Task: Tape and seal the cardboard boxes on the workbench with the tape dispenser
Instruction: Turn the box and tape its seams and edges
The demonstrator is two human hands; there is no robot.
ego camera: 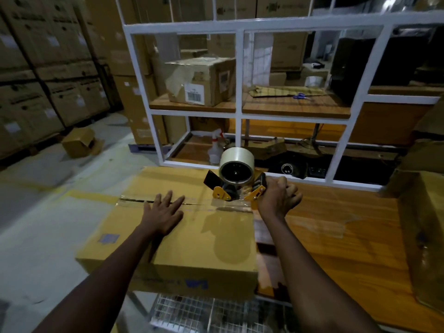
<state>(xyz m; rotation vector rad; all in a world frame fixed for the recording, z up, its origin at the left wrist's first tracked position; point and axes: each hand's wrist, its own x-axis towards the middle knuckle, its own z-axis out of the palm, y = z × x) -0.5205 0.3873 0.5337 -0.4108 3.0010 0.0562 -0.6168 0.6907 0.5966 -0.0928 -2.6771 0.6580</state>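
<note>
- A dim storeroom; stacked cartons [45, 66] fill the left wall, row on row, nearly to the top of the view.
- The concrete floor [36, 227] is pale grey, with a yellow painted line [93, 194] across it.
- A small open carton [80, 143] lies tipped on the floor near the stacks.
- A white metal frame [239, 75] of square openings stands behind the wooden table [348, 227].
- Behind the frame a wooden shelf [295, 108] carries a taped carton [201, 80] with a barcode label, flattened cardboard and blue-handled scissors [301, 96].
- Lower down stands a white spray bottle [216, 147].
- A wire mesh rack [204, 313] shows under the table's near edge.
</note>
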